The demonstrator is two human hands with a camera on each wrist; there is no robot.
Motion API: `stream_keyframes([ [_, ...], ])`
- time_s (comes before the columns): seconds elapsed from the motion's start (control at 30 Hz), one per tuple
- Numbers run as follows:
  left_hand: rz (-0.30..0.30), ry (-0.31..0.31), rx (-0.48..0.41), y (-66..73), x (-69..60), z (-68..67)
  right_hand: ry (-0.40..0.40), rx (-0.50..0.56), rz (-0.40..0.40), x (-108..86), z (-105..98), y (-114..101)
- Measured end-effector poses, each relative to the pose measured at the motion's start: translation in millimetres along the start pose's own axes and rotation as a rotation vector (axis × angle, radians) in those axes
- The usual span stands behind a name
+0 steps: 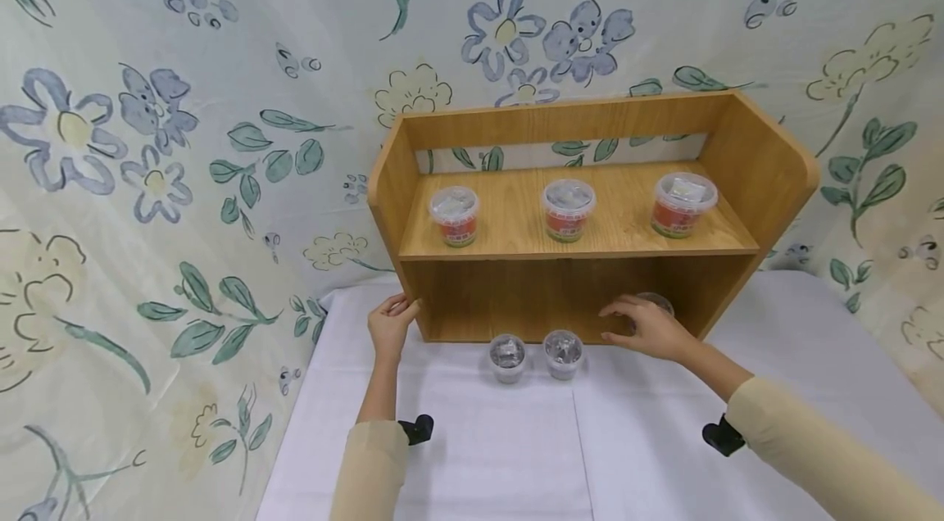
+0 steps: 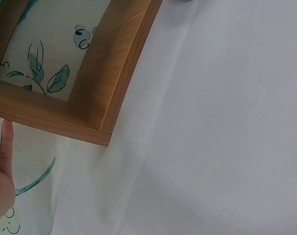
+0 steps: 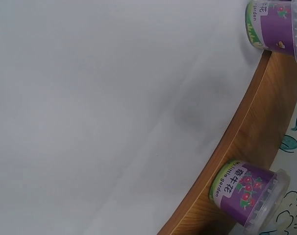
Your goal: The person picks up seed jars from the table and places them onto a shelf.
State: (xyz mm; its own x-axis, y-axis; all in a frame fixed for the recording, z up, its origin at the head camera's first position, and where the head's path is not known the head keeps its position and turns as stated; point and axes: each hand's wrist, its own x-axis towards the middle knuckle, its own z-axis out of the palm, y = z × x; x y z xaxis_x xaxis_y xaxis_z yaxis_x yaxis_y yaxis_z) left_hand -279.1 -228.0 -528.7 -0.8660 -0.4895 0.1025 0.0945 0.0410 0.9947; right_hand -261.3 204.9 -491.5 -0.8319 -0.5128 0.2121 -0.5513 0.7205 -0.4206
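My left hand [image 1: 391, 328] rests its fingers against the lower left side of a two-tier wooden shelf [image 1: 578, 255]. In the left wrist view those fingers [image 2: 6, 142] look straight against the side panel. My right hand [image 1: 652, 328] reaches to the lower tier at the right, thumb and fingers apart. Just behind it, partly hidden, is a lidded plastic cup [image 1: 656, 304]. The right wrist view shows this purple-labelled cup [image 3: 239, 191] standing on the lower board, with no fingers around it. Two more lidded cups, a left one [image 1: 507, 359] and a right one [image 1: 564, 355], stand before the shelf.
On the upper tier stand three red-labelled lidded cups: left [image 1: 455, 216], middle [image 1: 568, 210] and right [image 1: 682, 204]. White cloth [image 1: 487, 455] covers the table. A floral curtain [image 1: 258, 54] hangs behind the shelf and along the left.
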Motion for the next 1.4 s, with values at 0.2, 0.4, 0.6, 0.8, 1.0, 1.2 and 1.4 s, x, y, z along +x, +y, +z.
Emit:
stream_keyframes([
  [0.2, -0.003, -0.009, -0.007, -0.5, 0.0, -0.5, -0.007, 0.007, -0.011, 0.4, 9.1, -0.2],
  [0.4, 0.003, 0.004, -0.008, 0.3, -0.1, 0.2, -0.054, 0.075, 0.005, 9.9, 13.3, -11.9],
  [0.6, 0.006, -0.004, -0.016, -1.2, 0.5, 1.9, -0.085, 0.083, 0.012, 17.8, 18.4, -24.6],
  [0.8, 0.000, 0.004, -0.016, -1.8, 0.5, 2.5, -0.144, 0.038, 0.015, 19.3, 29.1, -36.4],
  [1.0, 0.000, -0.026, -0.011, 2.4, 0.3, 2.8, -0.203, 0.022, 0.086, 19.1, 46.8, -44.8],
  [1.2, -0.008, -0.016, -0.008, -0.5, 0.4, 2.7, -0.176, -0.002, 0.086, 22.0, 59.2, -48.7],
  [1.4, -0.005, 0.007, -0.005, -1.0, 0.1, 0.8, -0.169, 0.001, 0.076, 23.8, 63.0, -48.9],
])
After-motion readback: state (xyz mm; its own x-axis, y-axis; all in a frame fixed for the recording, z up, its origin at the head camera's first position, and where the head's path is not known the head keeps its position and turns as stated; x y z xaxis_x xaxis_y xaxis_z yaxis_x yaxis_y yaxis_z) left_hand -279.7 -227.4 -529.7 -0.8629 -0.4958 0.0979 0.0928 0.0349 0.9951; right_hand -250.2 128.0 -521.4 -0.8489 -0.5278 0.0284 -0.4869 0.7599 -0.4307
